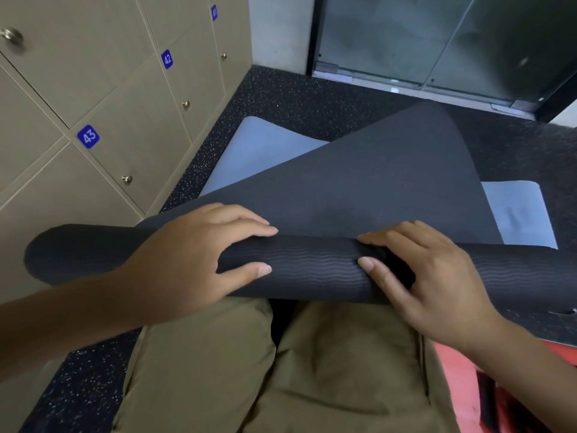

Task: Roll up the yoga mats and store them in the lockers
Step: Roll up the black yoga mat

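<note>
Both hands sit on top of a dark grey ribbed foam yoga mat (312,270), which is partly rolled into a tube lying across the person's khaki-clad knees (281,370). Left hand (187,260) curls over the roll, fingers draped over its far side and thumb pressed on the near side. Right hand (421,276) grips it the same way just beside the left, fingers bent round the top and thumb on the ribbed face.

Beyond the hands, the unrolled tail of this mat lifts up and away in a broad flap, so I judge the rolling is under way but not finished; a good stretch remains. Under that flap, farther out on the black speckled rubber floor (296,98), lies a flat pale blue yoga mat (265,142), not yet rolled. To the right of the right hand, a coral-red surface (452,370) shows; whether it is another mat I cannot tell.

Left of the left hand stands a bank of beige lockers (125,89) with round metal knobs, all doors closed, so nothing appears stored yet. Blue square plates on the doors read 43 (88,136) and 42 (167,59); a third seems to read 41 (214,12).
</note>
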A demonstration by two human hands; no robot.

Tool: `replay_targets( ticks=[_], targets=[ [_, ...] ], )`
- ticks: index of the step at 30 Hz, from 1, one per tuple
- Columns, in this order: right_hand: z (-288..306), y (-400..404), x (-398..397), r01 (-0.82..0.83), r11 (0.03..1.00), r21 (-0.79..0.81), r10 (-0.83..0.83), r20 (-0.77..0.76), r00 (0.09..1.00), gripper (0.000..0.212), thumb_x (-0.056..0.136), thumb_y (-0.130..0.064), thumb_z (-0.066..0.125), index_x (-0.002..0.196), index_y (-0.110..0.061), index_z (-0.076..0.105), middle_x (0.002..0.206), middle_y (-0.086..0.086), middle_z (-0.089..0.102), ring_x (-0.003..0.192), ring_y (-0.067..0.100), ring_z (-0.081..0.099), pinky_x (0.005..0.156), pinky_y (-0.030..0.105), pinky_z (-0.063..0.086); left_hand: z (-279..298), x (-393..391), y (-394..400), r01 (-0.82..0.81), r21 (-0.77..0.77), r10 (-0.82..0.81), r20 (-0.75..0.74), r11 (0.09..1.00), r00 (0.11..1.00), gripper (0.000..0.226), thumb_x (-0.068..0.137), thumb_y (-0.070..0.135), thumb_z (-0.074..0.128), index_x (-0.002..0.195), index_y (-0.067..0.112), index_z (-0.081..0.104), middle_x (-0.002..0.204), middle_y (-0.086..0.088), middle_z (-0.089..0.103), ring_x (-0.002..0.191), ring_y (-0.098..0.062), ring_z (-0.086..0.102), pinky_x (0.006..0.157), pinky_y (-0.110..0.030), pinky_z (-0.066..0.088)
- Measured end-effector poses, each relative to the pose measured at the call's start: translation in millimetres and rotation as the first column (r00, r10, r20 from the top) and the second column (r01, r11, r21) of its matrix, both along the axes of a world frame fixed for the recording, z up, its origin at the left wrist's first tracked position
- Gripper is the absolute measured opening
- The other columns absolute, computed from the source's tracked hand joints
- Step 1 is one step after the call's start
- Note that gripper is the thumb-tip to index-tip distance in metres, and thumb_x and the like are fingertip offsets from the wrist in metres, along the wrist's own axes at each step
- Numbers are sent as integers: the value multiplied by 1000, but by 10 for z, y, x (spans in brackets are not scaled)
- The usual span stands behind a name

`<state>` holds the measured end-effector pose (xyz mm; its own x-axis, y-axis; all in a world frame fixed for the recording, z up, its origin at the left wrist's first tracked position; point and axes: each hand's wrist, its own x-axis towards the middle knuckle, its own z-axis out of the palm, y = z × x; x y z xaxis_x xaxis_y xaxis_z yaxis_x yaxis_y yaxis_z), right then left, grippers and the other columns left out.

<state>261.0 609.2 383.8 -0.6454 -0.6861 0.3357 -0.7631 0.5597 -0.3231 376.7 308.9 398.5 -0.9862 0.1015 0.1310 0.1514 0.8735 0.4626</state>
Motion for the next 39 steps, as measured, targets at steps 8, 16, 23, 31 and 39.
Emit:
replay_targets(
  ticks=[8, 16, 23, 31, 39],
  targets=[
    [83, -172, -393, -18, 997, 76, 4, 185, 983, 41, 96, -62, 43, 105, -34, 71, 97, -20, 68, 92, 5, 64, 78, 41, 55, -140, 68, 116, -24, -139, 4, -144, 990, 990, 56, 91, 57, 60, 135, 22, 67, 135, 12, 62, 122, -12, 59, 103, -31, 45],
    [97, -48, -282, 5, 995, 103, -1, -37, 999, 46, 97, -56, 55, 121, -20, 68, 112, -8, 66, 104, 19, 61, 90, 40, 51, -143, -197, -43, -46, 30, 45, 28, 998, 999, 74, 73, 79, 63, 136, 42, 61, 132, 30, 57, 123, 7, 51, 105, -12, 33],
    [-85, 37, -216, 117, 973, 199, -83, -175, 981, 71, 91, -66, 54, 143, -17, 57, 139, 3, 58, 131, 29, 53, 116, 56, 33, -88, -530, -192, -51, 111, 31, 172, 993, 985, 69, 64, 85, 65, 126, 55, 60, 122, 36, 58, 118, 12, 51, 101, -16, 39],
    [-68, -63, -485, 96, 972, 215, -82, -73, 994, 67, 94, -72, 44, 142, -27, 57, 132, -8, 63, 121, 19, 55, 108, 41, 38, -100, -501, -145, -76, -79, 73, -37, 994, 997, 57, 89, 68, 58, 136, 36, 60, 131, 25, 57, 124, 4, 51, 108, -25, 40],
    [-18, -179, -841, 60, 943, 327, -51, -35, 998, 73, 93, -79, 24, 137, -32, 59, 118, -8, 68, 109, 21, 61, 89, 39, 44, -285, -381, -32, -99, -214, 68, -145, 972, 987, 66, 89, 62, 57, 146, 26, 56, 145, 11, 54, 131, -13, 50, 111, -34, 40]
  ],
)
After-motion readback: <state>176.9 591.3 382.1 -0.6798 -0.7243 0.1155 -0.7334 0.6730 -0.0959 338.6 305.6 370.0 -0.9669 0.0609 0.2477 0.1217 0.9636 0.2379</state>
